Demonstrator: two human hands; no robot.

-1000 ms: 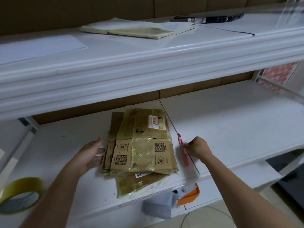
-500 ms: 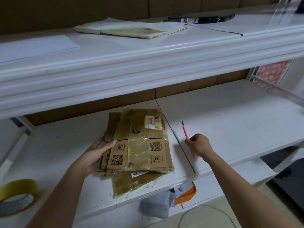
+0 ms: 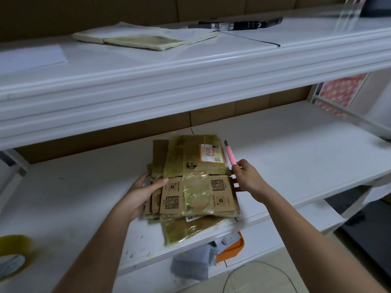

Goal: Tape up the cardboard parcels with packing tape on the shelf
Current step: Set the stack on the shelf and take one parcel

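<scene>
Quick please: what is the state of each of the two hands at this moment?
Left hand: grips the left edge of the stack of taped cardboard parcels.
Right hand: holds the pink utility knife, beside the stack.

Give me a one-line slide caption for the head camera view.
Left hand grips taped cardboard parcels on the shelf; right hand holds a pink cutter.

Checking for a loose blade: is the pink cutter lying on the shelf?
No, the right hand holds the pink cutter raised beside the parcel stack.
</scene>
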